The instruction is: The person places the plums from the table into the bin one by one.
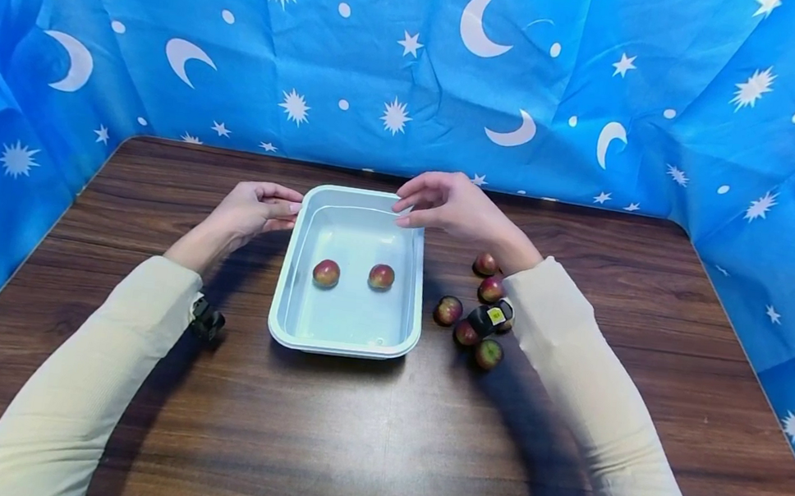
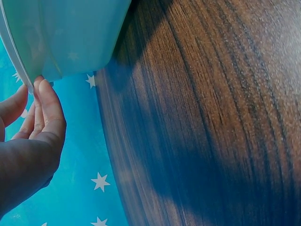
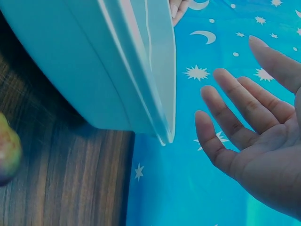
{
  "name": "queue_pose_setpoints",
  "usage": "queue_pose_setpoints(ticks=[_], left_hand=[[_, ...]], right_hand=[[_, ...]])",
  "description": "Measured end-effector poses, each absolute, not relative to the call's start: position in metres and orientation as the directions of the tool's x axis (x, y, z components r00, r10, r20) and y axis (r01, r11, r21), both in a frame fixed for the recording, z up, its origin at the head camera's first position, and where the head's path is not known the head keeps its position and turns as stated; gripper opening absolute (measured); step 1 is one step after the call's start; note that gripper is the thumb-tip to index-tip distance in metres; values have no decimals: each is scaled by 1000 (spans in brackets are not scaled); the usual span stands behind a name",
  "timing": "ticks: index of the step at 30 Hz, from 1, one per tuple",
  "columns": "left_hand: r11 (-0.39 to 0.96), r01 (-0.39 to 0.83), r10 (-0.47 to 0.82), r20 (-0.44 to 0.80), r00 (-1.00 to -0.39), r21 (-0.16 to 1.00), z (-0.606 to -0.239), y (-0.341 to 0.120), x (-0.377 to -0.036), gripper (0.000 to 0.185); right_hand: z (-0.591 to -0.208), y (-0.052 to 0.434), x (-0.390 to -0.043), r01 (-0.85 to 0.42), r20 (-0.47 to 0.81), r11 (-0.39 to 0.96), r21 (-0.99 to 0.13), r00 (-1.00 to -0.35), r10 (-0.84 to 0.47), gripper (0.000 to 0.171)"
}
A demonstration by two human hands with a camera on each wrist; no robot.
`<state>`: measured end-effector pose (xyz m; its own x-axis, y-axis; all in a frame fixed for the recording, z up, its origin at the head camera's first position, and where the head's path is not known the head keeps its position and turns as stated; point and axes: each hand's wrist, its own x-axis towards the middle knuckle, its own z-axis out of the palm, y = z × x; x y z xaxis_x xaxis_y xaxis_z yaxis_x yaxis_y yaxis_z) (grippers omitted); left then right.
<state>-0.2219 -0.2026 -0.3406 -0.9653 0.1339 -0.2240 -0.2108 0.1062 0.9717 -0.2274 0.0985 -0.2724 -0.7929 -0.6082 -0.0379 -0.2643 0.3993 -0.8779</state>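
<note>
A white rectangular plastic tub (image 1: pixel 345 341) stands on the table, with two small round red fruits inside, one on the left (image 1: pixel 326 273) and one on the right (image 1: pixel 381 277). My left hand (image 1: pixel 259 208) pinches its rim near the far left corner; the left wrist view shows the thumb and fingertips at that edge (image 2: pixel 18 61). Over the far right corner hovers my right hand (image 1: pixel 451 205), its fingers loosely bent. In the right wrist view this hand (image 3: pixel 263 127) holds nothing and is apart from the tub (image 3: pixel 89 61).
To the right of the tub lie several more red and green fruits (image 1: pixel 448 310), partly hidden by the right wrist camera (image 1: pixel 491 318). The dark wooden table (image 1: pixel 313 453) meets a blue curtain (image 1: pixel 362 53) with moons and stars at its far edge.
</note>
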Motion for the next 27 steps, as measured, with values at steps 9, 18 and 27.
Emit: queue_pose_setpoints(ticks=[9, 18, 27], left_hand=[[97, -212, 140, -224, -964, 972, -340, -203, -223, 33], [106, -223, 136, -236, -962, 969, -340, -203, -222, 35], [101, -223, 134, -236, -962, 969, -340, -204, -222, 35]], right_hand=[[-272, 108, -229, -252, -33, 412, -876, -820, -572, 30], [-272, 123, -228, -245, -45, 454, -857, -841, -539, 34], [-270, 142, -230, -260, -26, 477, -840, -857, -514, 33]])
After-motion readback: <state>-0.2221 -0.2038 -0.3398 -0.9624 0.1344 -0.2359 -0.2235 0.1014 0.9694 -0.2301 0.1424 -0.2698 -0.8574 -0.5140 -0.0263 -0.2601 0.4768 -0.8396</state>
